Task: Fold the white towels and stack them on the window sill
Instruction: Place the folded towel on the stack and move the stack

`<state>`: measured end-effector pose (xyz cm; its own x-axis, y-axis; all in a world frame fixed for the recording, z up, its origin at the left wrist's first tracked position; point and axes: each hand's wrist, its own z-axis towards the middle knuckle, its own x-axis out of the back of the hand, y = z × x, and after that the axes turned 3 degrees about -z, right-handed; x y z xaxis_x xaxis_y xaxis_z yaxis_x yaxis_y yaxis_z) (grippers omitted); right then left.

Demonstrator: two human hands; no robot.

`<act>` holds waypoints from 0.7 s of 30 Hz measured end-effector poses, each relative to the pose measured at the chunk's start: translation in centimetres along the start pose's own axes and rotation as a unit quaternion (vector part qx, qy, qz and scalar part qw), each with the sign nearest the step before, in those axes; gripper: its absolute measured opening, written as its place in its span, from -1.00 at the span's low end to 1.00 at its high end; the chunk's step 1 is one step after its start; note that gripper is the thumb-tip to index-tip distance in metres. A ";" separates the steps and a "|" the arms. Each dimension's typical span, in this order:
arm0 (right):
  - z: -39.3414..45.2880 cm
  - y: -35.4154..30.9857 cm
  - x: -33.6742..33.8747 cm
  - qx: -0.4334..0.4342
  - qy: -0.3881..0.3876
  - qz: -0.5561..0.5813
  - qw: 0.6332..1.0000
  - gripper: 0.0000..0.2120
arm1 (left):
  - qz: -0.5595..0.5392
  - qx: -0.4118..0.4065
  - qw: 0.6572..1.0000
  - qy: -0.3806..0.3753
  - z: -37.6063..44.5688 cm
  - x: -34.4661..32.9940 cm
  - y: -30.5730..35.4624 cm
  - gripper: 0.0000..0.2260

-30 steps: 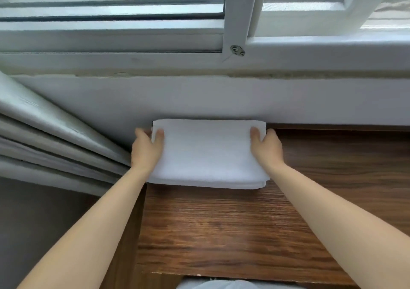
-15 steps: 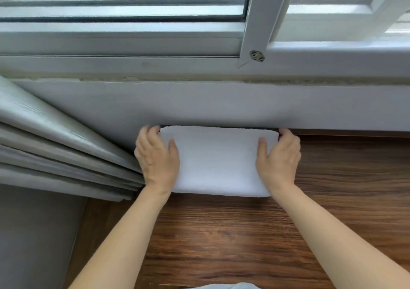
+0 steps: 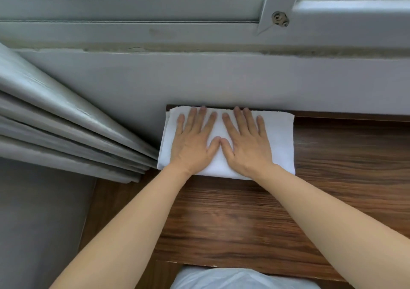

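A folded white towel [image 3: 281, 142] lies flat on the dark wooden sill [image 3: 332, 177], pushed back against the grey wall under the window. My left hand [image 3: 193, 142] rests palm down on the towel's left half with fingers straight and spread. My right hand [image 3: 246, 144] lies the same way on the right half. The two thumbs touch in the middle. Whether more towels lie underneath is hidden.
Grey curtain folds [image 3: 66, 133] hang at the left, reaching the towel's left edge. The white window frame [image 3: 277, 20] runs across the top. A bit of pale cloth [image 3: 239, 280] shows at the bottom edge. Bare wood extends right of the towel.
Both hands let go of the towel's side edges and moved onto its top, now lying flat with thumbs together. The towel sits against the wall.
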<state>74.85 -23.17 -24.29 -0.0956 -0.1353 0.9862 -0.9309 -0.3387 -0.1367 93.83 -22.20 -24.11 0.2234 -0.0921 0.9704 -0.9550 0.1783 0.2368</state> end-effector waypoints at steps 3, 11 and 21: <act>-0.8 2.2 0.4 -0.036 0.002 -0.021 0.999 -0.28 | 0.014 0.064 0.998 0.001 -0.2 0.4 -1.8 -0.21; -3.7 6.9 1.5 -0.082 -0.001 -0.032 0.996 -0.26 | -0.021 0.177 0.983 0.048 -1.2 1.0 -2.0 -0.24; -4.2 -3.8 2.7 0.277 0.017 -0.144 0.950 -0.04 | -0.335 0.358 0.863 0.124 -3.5 1.4 -3.2 -0.54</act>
<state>76.63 -18.32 -20.69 0.1144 0.0633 0.9914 -0.5922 -0.7969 0.1192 97.89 -19.45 -23.31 0.7217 0.2879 0.6295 -0.4518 -0.4931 0.7434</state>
